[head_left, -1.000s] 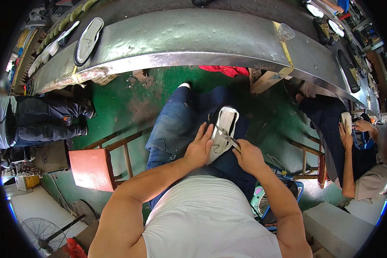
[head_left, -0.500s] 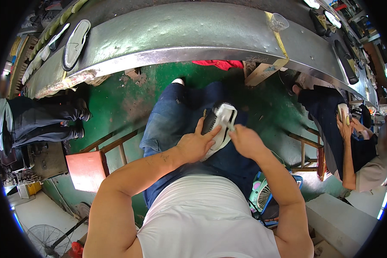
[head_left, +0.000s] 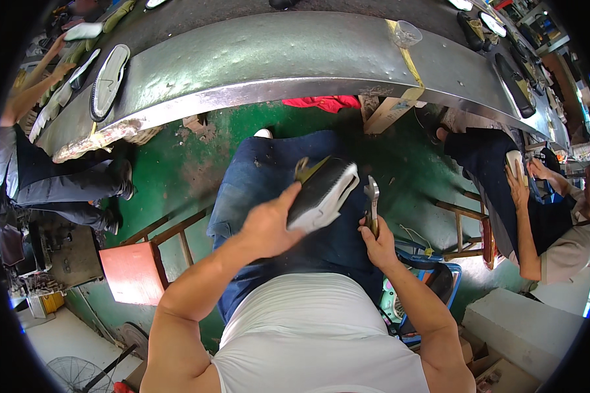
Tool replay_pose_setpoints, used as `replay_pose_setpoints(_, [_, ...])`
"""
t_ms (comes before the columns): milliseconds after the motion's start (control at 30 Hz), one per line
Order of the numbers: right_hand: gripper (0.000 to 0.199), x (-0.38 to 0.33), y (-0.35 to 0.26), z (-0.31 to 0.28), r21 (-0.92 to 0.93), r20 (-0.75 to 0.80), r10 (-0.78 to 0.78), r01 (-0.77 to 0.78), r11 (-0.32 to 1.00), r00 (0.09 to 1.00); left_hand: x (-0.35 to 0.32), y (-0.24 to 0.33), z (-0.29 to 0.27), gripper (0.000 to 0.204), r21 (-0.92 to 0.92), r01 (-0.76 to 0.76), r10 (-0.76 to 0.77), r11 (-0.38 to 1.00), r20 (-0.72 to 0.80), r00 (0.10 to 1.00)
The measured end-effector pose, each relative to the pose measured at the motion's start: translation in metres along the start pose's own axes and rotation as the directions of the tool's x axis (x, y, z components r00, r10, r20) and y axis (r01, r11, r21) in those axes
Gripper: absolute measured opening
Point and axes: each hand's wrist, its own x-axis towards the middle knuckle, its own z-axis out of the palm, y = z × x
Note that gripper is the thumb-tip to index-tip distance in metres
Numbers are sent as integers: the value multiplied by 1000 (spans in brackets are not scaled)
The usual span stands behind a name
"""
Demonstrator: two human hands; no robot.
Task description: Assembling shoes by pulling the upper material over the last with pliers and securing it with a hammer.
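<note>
My left hand (head_left: 269, 226) is closed round the heel end of a half-made shoe (head_left: 321, 196) above my lap. Its black upper with a yellowish lining faces up, and a white edge runs along its right side. Off to the right of the shoe, my right hand (head_left: 377, 241) grips the handles of metal lasting pincers (head_left: 373, 200). Their jaws point up and away from me, apart from the shoe. Part of the handles is hidden in my palm.
A long metal-edged bench (head_left: 242, 52) spans the far side, with a white-soled shoe (head_left: 109, 82) at left and a clear cup (head_left: 406, 35). A red stool (head_left: 134, 272) stands left. Co-workers handle shoes on both sides. A blue-framed basket (head_left: 449, 295) with a fan sits right.
The shoe has turned from bottom-up to show its black side. My right hand has drawn away from it, down and right, with the pincers. At left a co-worker's arms have come up over the bench.
</note>
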Motion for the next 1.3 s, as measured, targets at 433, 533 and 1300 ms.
replay_pose_setpoints(433, [34, 8, -49, -30, -300, 204, 31, 32, 953, 979, 125, 5, -6, 45, -580, 143, -86, 802, 125, 988])
replay_pose_setpoints(533, [36, 8, -85, -42, -294, 342, 113, -8, 956, 933, 74, -16, 35, 81, -505, 87, -20, 859, 136, 991])
replay_pose_setpoints(1300, [28, 23, -73, 65, -311, 326, 201, -96, 946, 924, 34, -49, 94, 68, -982, 169, -222, 89, 146, 964])
